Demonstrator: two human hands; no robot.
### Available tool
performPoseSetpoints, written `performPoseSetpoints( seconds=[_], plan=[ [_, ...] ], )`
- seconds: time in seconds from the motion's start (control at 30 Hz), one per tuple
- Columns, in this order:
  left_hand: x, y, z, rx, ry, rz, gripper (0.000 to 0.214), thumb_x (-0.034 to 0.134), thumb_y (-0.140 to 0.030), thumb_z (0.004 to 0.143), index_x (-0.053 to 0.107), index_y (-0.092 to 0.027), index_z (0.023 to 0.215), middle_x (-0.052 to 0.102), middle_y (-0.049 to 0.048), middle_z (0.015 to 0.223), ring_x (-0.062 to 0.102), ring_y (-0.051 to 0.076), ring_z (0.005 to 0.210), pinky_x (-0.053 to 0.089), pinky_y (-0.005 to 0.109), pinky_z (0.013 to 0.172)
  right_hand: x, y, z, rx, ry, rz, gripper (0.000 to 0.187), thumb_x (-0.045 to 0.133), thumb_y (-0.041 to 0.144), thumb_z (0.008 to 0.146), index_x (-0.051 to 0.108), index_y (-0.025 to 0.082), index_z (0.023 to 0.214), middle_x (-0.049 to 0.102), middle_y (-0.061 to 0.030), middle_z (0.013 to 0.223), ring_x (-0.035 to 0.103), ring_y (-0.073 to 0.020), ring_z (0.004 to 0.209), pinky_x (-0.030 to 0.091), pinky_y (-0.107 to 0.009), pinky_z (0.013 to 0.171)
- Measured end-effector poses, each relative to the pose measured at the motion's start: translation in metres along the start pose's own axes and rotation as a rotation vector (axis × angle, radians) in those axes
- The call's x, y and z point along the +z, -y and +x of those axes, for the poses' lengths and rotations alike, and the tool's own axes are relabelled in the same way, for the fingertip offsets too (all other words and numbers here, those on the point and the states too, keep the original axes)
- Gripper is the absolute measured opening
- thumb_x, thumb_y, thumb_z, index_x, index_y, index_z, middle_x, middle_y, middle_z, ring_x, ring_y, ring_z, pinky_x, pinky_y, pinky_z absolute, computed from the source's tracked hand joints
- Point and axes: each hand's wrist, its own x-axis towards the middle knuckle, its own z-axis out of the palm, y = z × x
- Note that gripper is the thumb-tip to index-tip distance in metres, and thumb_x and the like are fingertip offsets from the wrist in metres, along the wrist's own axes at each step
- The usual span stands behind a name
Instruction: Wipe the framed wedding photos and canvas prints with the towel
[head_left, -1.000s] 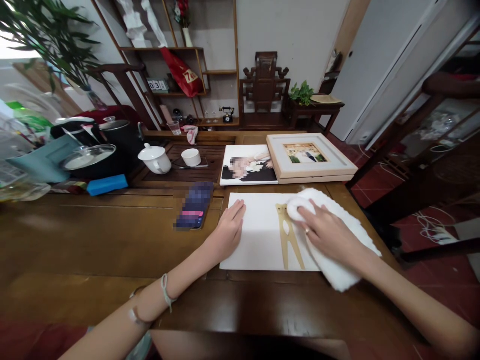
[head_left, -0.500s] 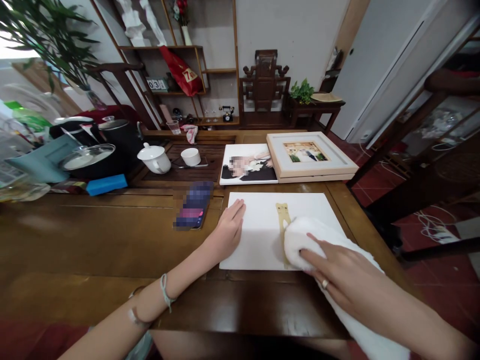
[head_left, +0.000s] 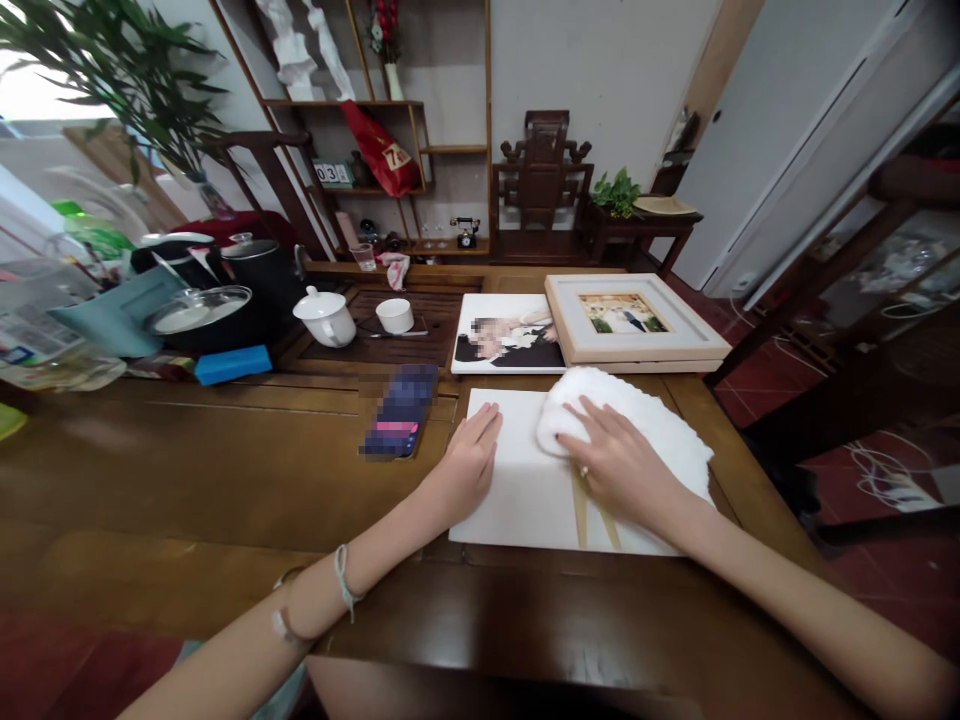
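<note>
A white rectangular panel [head_left: 517, 505] lies flat on the table, with a tan V-shaped strut [head_left: 580, 512] on its upper face. My left hand [head_left: 474, 460] rests along the panel's left edge, fingers stretched out. On the right, my right hand [head_left: 619, 455] presses a bunched white towel [head_left: 660, 425] onto the panel's far part. The towel spreads over the right side and hides the strut's upper end. Beyond the panel are a photo print [head_left: 510, 340] and a pale framed picture [head_left: 637, 315] that sits on another frame.
A phone [head_left: 401, 410] lies left of the panel. Farther back stand a white lidded cup [head_left: 325, 318], a small white bowl [head_left: 394, 316] and a dark pot [head_left: 202, 320]. A blue block [head_left: 233, 365] is near the pot. The wooden table [head_left: 225, 450] has its right edge beside the towel.
My right hand has moved the towel away from me across the panel, from its near part to its far edge. The strut's lower legs now show. My left hand stays on the left edge.
</note>
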Motion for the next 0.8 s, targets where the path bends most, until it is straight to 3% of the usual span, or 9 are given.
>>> performPoseSetpoints(
  seconds=[0.13,0.23,0.3,0.4,0.53,0.6,0.7,0.8],
  plan=[
    [0.001,0.002,0.000,0.005,-0.004,0.008,0.048,0.032,-0.013,0.094,0.036,-0.009,0.141,0.035,0.0215,0.150,0.027,0.028,0.143,0.031,0.053,0.114,-0.010,0.022,-0.025,-0.302,0.101,0.167,0.040,0.055,0.003,0.077,0.068,0.024,0.109,0.045,-0.0127,0.145,0.027,-0.0333,0.140,0.023,-0.058,0.111],
    [0.002,0.003,-0.001,-0.001,-0.001,0.016,0.049,0.033,-0.011,0.092,0.035,-0.009,0.141,0.034,0.0217,0.150,0.025,0.028,0.144,0.030,0.052,0.115,-0.028,0.026,-0.038,-0.423,0.243,0.293,0.042,0.053,0.002,0.074,0.068,0.025,0.106,0.040,-0.0081,0.149,0.024,-0.0287,0.142,0.016,-0.057,0.114],
    [0.002,0.003,-0.001,-0.001,0.006,0.021,0.049,0.032,-0.010,0.092,0.036,-0.009,0.141,0.034,0.0217,0.150,0.025,0.028,0.144,0.030,0.052,0.115,-0.033,0.018,-0.037,-0.411,0.271,0.342,0.045,0.054,0.000,0.070,0.068,0.025,0.105,0.033,-0.0074,0.153,0.019,-0.0272,0.143,0.013,-0.056,0.116],
    [0.000,0.002,0.000,0.001,0.028,0.041,0.048,0.030,-0.010,0.093,0.036,-0.006,0.141,0.034,0.0235,0.150,0.025,0.029,0.144,0.029,0.053,0.115,-0.027,-0.004,-0.023,-0.307,0.204,0.332,0.045,0.056,0.002,0.068,0.067,0.021,0.107,0.022,-0.0117,0.157,0.011,-0.0294,0.144,0.015,-0.057,0.114],
    [0.001,0.002,0.000,0.000,0.022,0.042,0.047,0.028,-0.011,0.094,0.036,-0.004,0.140,0.034,0.0243,0.149,0.025,0.029,0.144,0.029,0.054,0.114,-0.013,-0.019,0.001,-0.209,0.128,0.206,0.043,0.056,0.004,0.068,0.066,0.019,0.107,0.036,-0.0139,0.151,0.013,-0.0329,0.144,0.020,-0.059,0.112],
    [0.003,0.003,0.000,0.002,-0.003,0.025,0.048,0.029,-0.011,0.093,0.036,-0.009,0.141,0.035,0.0217,0.149,0.026,0.028,0.143,0.030,0.054,0.114,-0.011,-0.010,0.005,-0.205,0.120,0.137,0.045,0.057,0.004,0.068,0.067,0.020,0.109,0.040,-0.0147,0.148,0.017,-0.0355,0.142,0.023,-0.061,0.110],
    [0.005,0.004,0.000,-0.002,-0.026,0.011,0.049,0.032,-0.010,0.092,0.036,-0.012,0.141,0.036,0.0199,0.149,0.027,0.028,0.143,0.030,0.053,0.114,-0.014,0.022,-0.006,-0.232,0.163,0.094,0.046,0.062,0.009,0.072,0.067,0.022,0.116,0.042,-0.0184,0.145,0.026,-0.0411,0.138,0.028,-0.064,0.106],
    [0.004,0.004,0.000,-0.005,-0.006,0.006,0.050,0.032,-0.010,0.091,0.036,-0.008,0.141,0.035,0.0220,0.150,0.024,0.029,0.144,0.029,0.053,0.115,-0.020,0.059,-0.030,-0.314,0.189,0.147,0.032,0.067,0.017,0.074,0.072,0.025,0.105,0.041,-0.0190,0.146,0.032,-0.0465,0.133,0.033,-0.066,0.101]
  ],
)
